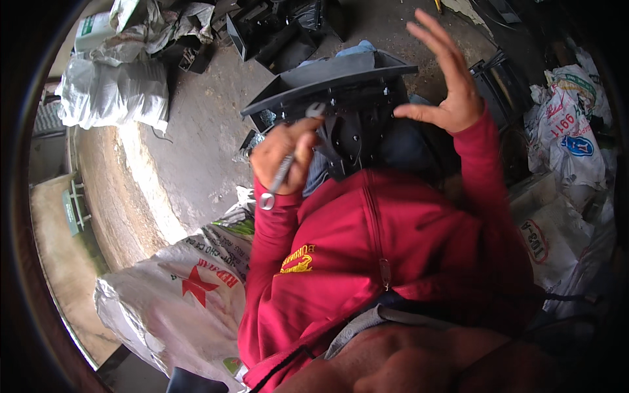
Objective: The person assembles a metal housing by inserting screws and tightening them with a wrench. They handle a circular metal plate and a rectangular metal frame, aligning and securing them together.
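Note:
My left hand (278,157) is closed around a silver wrench (283,171). One end of the wrench shows below the fist, and the open jaw points toward a black bolted part (357,72) on my lap. That part has a wide, flared upper rim with several bolts along its edge and a narrower body hanging toward my stomach. My right hand (452,88) is raised to the right of the part, fingers spread and thumb reaching toward its rim, holding nothing. Whether the wrench touches a bolt is unclear.
Similar black parts (288,33) lie on the floor ahead, with another black piece (498,85) at the right. White sacks stand around me: a large sack (177,301) at near left, a plastic bundle (114,95) at far left, and printed sacks (570,124) at right.

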`<action>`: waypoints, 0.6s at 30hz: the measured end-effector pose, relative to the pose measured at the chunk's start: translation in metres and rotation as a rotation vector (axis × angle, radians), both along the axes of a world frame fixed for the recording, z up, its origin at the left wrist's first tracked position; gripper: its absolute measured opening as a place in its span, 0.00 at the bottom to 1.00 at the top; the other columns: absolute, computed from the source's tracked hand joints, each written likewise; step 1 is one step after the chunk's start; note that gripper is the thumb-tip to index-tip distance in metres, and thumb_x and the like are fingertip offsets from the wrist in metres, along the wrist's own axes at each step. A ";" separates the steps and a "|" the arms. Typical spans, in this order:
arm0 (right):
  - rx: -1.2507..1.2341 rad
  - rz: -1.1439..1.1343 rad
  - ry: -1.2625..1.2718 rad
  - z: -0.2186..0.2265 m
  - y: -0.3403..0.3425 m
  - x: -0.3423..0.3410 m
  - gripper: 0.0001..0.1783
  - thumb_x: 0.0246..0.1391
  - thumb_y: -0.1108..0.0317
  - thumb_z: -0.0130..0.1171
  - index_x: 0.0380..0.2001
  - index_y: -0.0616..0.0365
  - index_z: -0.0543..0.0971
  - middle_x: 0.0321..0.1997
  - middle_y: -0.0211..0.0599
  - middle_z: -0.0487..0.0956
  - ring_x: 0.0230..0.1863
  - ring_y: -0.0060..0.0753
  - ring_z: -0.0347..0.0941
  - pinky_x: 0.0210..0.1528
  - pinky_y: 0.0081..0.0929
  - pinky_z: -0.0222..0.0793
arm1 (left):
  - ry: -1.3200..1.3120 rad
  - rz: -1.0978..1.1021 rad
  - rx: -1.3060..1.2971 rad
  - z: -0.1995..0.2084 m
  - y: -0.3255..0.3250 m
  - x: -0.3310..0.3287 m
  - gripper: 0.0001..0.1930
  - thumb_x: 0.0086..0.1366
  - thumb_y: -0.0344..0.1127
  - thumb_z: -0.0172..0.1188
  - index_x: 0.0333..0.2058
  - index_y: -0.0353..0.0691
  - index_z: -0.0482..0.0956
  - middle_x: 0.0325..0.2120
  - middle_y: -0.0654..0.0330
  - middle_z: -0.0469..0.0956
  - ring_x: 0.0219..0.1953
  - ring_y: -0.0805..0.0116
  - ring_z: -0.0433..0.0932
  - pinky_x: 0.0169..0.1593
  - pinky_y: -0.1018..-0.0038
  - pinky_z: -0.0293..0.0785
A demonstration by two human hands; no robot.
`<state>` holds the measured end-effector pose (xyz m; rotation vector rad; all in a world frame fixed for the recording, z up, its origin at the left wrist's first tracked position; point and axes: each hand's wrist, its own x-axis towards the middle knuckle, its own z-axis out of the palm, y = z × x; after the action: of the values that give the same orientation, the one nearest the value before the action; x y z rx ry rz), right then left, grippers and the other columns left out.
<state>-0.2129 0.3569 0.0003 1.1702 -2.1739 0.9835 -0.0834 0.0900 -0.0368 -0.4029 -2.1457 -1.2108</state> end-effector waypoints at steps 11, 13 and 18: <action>0.295 0.104 0.045 -0.017 -0.144 -0.011 0.10 0.53 0.59 0.63 0.36 0.50 0.82 0.32 0.33 0.82 0.35 0.40 0.80 0.40 0.32 0.75 | -0.310 0.484 0.911 -0.102 -0.124 0.033 0.23 0.74 0.48 0.46 0.52 0.33 0.76 0.33 0.55 0.81 0.18 0.76 0.70 0.27 0.77 0.73; 0.036 0.124 -0.152 -0.002 -0.113 -0.017 0.13 0.55 0.60 0.64 0.39 0.55 0.83 0.35 0.36 0.84 0.37 0.36 0.81 0.42 0.30 0.76 | -0.343 0.512 0.962 -0.128 -0.127 0.035 0.21 0.72 0.48 0.49 0.54 0.40 0.76 0.34 0.57 0.81 0.14 0.78 0.66 0.20 0.78 0.68; -0.732 0.565 -0.538 -0.042 -0.037 -0.086 0.25 0.62 0.50 0.58 0.48 0.63 0.77 0.44 0.38 0.81 0.43 0.31 0.78 0.48 0.31 0.73 | -0.376 0.102 0.754 -0.158 -0.095 -0.054 0.31 0.63 0.44 0.65 0.62 0.40 0.69 0.48 0.58 0.78 0.38 0.76 0.75 0.44 0.79 0.72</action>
<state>-0.2989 0.3198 -0.0419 1.2326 -1.5310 2.3082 -0.1371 -0.0045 -0.1953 0.2785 -1.7710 -2.0191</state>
